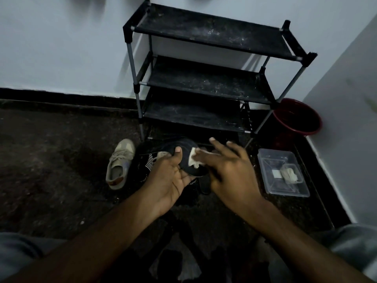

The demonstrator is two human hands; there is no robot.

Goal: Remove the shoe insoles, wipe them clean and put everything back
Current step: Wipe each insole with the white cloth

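My left hand holds a dark insole from below, with the thumb curled over its top edge. My right hand presses a small white wipe against the insole's face, fingers mostly straight and blurred by motion. A black shoe with white stripes lies on the floor under my left hand, partly hidden by it. A beige sneaker lies to its left, toe pointing away from me.
An empty black three-shelf shoe rack stands against the wall ahead. A red bucket sits in the right corner. A clear plastic tray with a white cloth lies on the floor to the right. Walls close in ahead and right.
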